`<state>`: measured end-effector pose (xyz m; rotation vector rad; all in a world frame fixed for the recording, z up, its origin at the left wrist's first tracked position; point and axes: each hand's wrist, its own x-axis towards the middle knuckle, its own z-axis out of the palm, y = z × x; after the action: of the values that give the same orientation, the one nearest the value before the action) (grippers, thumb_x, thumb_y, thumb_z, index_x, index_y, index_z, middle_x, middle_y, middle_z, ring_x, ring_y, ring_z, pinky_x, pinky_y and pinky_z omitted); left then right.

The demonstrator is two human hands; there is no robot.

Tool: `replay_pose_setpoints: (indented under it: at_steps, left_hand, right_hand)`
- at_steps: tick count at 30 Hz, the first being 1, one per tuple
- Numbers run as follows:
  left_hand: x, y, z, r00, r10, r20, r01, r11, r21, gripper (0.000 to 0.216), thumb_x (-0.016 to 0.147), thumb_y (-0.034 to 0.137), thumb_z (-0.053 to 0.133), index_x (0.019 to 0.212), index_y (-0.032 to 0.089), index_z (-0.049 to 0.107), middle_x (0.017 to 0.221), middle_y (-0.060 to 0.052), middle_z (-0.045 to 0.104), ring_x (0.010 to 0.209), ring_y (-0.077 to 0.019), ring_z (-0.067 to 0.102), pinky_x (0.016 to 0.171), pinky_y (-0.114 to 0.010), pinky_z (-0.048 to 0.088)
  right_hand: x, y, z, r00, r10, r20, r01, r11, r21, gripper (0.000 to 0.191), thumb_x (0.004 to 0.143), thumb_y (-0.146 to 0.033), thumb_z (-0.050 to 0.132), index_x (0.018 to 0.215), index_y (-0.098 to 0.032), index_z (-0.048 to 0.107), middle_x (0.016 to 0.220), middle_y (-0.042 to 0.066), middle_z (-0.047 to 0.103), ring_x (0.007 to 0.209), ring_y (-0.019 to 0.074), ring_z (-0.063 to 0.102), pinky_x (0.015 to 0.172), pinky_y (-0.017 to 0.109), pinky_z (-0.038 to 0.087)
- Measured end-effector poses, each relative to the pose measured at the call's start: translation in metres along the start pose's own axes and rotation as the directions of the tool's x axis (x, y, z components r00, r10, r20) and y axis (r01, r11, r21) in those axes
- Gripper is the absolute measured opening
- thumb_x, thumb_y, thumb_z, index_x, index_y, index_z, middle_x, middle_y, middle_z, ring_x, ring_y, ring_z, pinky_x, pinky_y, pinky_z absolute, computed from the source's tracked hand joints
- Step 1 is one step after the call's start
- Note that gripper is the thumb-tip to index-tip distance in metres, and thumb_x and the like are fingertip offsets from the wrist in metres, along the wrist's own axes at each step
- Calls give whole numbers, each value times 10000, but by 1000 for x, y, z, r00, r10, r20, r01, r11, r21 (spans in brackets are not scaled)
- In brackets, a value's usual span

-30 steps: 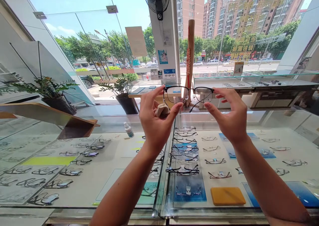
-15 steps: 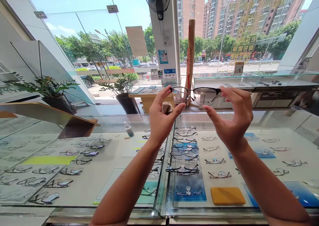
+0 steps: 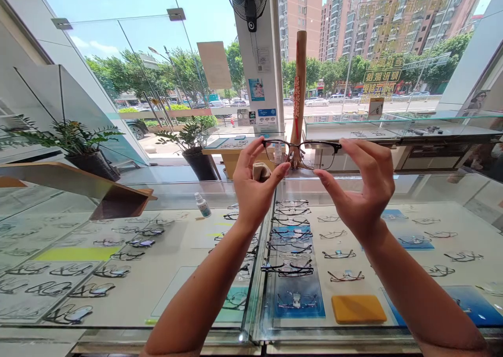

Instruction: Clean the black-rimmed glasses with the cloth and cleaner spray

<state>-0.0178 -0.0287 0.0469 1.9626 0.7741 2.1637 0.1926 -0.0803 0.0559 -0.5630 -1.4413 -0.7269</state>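
Observation:
A pair of eyeglasses [image 3: 317, 155] with a dark upper rim is held up in front of me, above the glass counter. My left hand [image 3: 255, 181] grips its left end between thumb and fingers. Tucked in that same palm is a folded light-coloured cloth [image 3: 261, 172]. At the frame's right end, the fingertips of my right hand [image 3: 359, 181] pinch the corner, with the thumb lower down near the lens rim. The lenses are see-through and face away from me, level.
Below lies a glass display counter [image 3: 220, 325] holding rows of eyeglasses [image 3: 293, 247]. On it stand a small white bottle [image 3: 203, 205] and a mustard-yellow case [image 3: 358, 309]. A wooden post [image 3: 301, 84], potted plants [image 3: 196, 152] and a wall fan [image 3: 248, 3] are beyond.
Both hands have shifted slightly left with the eyeglasses, and the frame has turned a little to sit more level. The grip stays much the same.

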Motion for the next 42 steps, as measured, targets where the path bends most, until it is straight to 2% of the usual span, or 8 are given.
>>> replay_pose_setpoints:
  at_steps: [3,7,12,17,21,26,34,42]
  left_hand:
    - [-1,1,1,993,90,-82,-86,995,48,642,844,396,930,1409,309,638,1402,-83,705,1280,-264,680,873,-342,610]
    - [-1,5,2,967,203,-154,-186,976,114,665,859,389,920,1442,310,609,1398,-84,683,949,-171,697,654,-278,546]
    - [-2,9,1,951,264,-162,-242,960,143,660,859,360,919,1439,299,609,1373,-73,688,689,-89,560,562,-266,465]
    - [-4,7,-4,958,264,-111,-244,955,168,695,822,344,942,1435,320,616,1390,-74,663,680,-103,531,587,-296,485]
    - [-4,8,-4,943,323,-84,-304,935,183,699,815,332,948,1428,299,614,1385,-70,638,815,-128,598,654,-292,525]
    - [-4,8,-2,932,353,-84,-334,925,180,707,824,336,947,1437,282,600,1389,-77,625,835,-122,615,621,-271,501]
    - [-5,8,-3,947,309,-91,-292,942,164,686,813,312,954,1413,277,624,1371,-79,656,749,-111,575,677,-306,541]
    - [-5,7,-2,962,260,-76,-248,958,141,675,820,332,948,1411,314,622,1366,-73,674,665,-100,506,618,-302,515]
  right_hand:
    - [-2,0,3,998,65,21,-65,998,8,528,961,-305,829,1457,-304,647,1310,75,690,1206,310,670,1029,502,583]
    - [-4,0,6,985,160,60,-163,986,45,476,996,-320,784,1448,-321,635,1329,62,699,1211,300,682,1045,519,588]
    - [-4,-2,7,958,281,59,-287,942,175,375,1009,-336,763,1377,-302,697,1301,55,722,1114,271,707,947,468,602]
    - [-3,4,7,849,519,100,-515,771,374,180,1036,-354,728,1184,-274,790,1180,34,766,967,195,719,866,374,589]
    - [-4,12,9,754,643,139,-626,638,449,184,1000,-402,769,1097,-249,802,1140,42,780,938,191,733,837,353,596]
    - [-4,13,9,720,676,156,-654,587,476,193,968,-413,800,1075,-253,809,1149,45,778,920,185,723,835,351,604]
    - [0,10,6,702,696,152,-672,576,466,189,941,-417,817,1029,-250,827,1098,47,776,800,154,651,701,311,553]
    - [1,9,5,691,696,195,-681,537,498,188,948,-418,815,1032,-249,809,1060,39,757,725,127,594,629,283,530]
